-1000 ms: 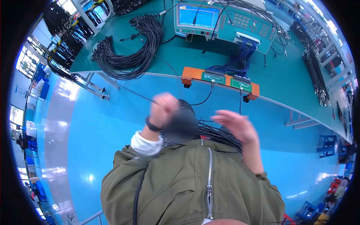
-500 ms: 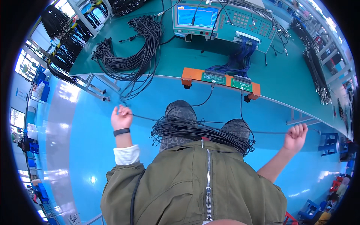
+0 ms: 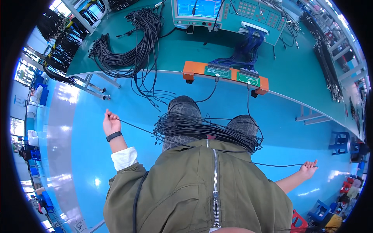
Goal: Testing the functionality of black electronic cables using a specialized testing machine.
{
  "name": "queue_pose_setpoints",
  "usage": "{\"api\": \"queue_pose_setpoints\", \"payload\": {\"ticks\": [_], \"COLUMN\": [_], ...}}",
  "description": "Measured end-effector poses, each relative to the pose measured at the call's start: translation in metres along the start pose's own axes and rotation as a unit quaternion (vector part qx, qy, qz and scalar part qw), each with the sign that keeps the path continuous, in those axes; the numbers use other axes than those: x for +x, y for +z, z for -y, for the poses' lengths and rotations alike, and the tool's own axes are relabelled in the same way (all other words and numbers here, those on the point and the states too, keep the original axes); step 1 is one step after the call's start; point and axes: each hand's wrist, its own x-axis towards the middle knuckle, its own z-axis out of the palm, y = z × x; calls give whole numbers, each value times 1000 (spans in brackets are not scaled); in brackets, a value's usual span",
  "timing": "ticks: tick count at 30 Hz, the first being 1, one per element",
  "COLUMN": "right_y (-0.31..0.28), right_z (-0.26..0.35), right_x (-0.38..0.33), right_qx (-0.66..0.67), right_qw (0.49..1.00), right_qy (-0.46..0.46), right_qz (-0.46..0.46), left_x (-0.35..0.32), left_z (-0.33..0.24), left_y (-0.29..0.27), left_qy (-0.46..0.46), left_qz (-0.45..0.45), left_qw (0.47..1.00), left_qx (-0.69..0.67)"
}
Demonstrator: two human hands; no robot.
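Observation:
My left hand (image 3: 112, 123), out to the left, is closed on one end of a thin black cable (image 3: 134, 127). Out to the right and nearer my body, my right hand (image 3: 309, 169) is closed on a black cable too, seemingly the same one, drawn across my jacket front. Across my thighs lies a bundle of black cables (image 3: 210, 130). At the table edge, an orange test fixture (image 3: 195, 70) bears two green circuit boards (image 3: 248, 79). A black cable is plugged into each board and runs down toward the bundle.
On the green table (image 3: 178, 50) stands a tester (image 3: 241, 19) with a lit screen, joined to the fixture by blue-purple ribbon wires (image 3: 250, 46). A large bundle of black cables (image 3: 136, 50) overhangs the table's left edge. More cables (image 3: 328, 73) lie at right, near a blue stool (image 3: 340, 143).
My left hand has moved outward to the left. My right hand has come down, nearer my body, and the cable now crosses lower, over my jacket. The view has shifted slightly.

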Motion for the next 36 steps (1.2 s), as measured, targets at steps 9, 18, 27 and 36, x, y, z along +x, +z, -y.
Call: {"api": "queue_pose_setpoints", "payload": {"ticks": [9, 18, 27, 36], "right_y": [157, 223, 203, 202], "right_z": [-172, -265, -263, -270], "right_x": [-81, -118, -130, -121], "right_qx": [-331, -323, -321, -313], "right_qw": [880, 851, 863, 858], "right_qy": [198, 306, 277, 308], "right_qz": [277, 278, 275, 269], "left_x": [-118, -149, -160, -170], "left_z": [139, 239, 260, 271], "left_y": [122, 181, 190, 157], "left_qy": [-225, -81, -137, -49], "left_qz": [373, 380, 387, 352], "left_qw": [869, 794, 785, 819], "left_qx": [234, 467, 464, 451]}}
